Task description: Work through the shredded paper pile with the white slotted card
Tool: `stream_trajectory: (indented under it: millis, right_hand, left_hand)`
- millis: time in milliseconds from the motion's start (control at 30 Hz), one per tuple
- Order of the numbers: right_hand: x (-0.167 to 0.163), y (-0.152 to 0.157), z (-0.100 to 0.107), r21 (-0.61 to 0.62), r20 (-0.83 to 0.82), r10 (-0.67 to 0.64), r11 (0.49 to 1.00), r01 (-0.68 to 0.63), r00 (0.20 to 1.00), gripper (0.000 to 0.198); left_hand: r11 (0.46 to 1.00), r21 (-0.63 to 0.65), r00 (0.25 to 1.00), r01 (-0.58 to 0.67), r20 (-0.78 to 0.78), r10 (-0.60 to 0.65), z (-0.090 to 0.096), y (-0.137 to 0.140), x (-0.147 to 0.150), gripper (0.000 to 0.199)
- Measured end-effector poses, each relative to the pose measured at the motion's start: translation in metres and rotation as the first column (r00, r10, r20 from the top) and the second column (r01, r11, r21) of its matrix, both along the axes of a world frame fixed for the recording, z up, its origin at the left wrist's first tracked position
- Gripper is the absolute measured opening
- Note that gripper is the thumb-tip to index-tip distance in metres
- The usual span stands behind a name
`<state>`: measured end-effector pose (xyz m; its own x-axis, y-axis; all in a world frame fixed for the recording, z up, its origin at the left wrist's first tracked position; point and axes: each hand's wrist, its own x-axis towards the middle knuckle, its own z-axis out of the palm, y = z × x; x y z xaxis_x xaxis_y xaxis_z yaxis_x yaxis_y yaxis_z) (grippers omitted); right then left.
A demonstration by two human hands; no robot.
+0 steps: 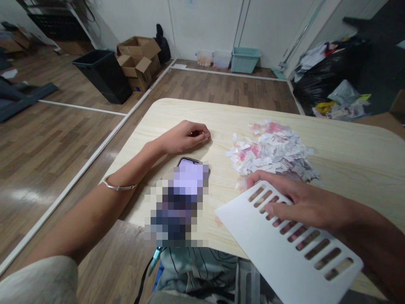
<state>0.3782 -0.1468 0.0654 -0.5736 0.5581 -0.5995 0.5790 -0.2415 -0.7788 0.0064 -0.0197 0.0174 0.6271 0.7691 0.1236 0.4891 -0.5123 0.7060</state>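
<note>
My left hand (186,137) rests on the pale wooden table (218,116), its fingers curled in with the thumb against them; nothing shows in them. A silver bangle (118,186) circles that wrist. Just nearer to me lies a phone (190,177) with a lit screen, mostly blurred out. My right hand (294,200) grips a flat white plastic board (262,240) with a row of oblong slots, thumb on top and fingers underneath. The board is tilted over the table's front edge. Right beyond this hand is a heap of white and pink paper scraps (275,152).
On the floor stand a black bin (103,76), open cardboard boxes (139,59) and a teal tub (245,60) beside clear tubs (221,60). A black bag (325,71) and loose wrappers lie at the right. Below the table edge is patterned fabric (202,266).
</note>
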Motion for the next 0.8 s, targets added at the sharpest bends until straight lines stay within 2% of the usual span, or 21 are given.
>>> stream_trajectory:
  millis: [133,233,367,467,667,800]
  right_hand:
    - [0.001,0.000,0.002,0.043,0.018,0.019,0.999,-0.020,1.000,0.061]
    - [-0.001,-0.002,0.009,0.102,-0.012,0.026,0.994,-0.025,1.000,0.054]
    - [-0.004,-0.005,0.015,0.117,0.007,-0.065,0.991,0.064,0.998,0.053]
    - [-0.002,-0.002,0.012,0.129,0.018,-0.018,0.992,0.016,1.000,0.058]
    - [0.003,0.005,0.002,0.218,0.043,0.110,0.969,-0.116,0.993,0.055]
    - [-0.004,0.000,0.000,0.127,-0.003,0.127,0.984,-0.126,0.992,0.051]
  left_hand:
    - [1.000,-0.006,1.000,0.000,-0.001,0.000,0.001,0.000,0.000,0.031]
    - [1.000,-0.008,1.000,-0.003,-0.003,0.003,0.001,-0.001,0.000,0.030]
    - [1.000,-0.005,1.000,-0.001,0.003,0.001,0.000,-0.001,-0.001,0.028]
    - [1.000,-0.005,1.000,0.000,0.007,0.000,-0.001,0.000,-0.001,0.029]
    - [1.000,0.010,1.000,0.005,-0.001,-0.005,-0.004,0.002,-0.002,0.031]
    - [1.000,0.014,1.000,0.011,0.000,-0.011,-0.005,0.003,-0.003,0.031]
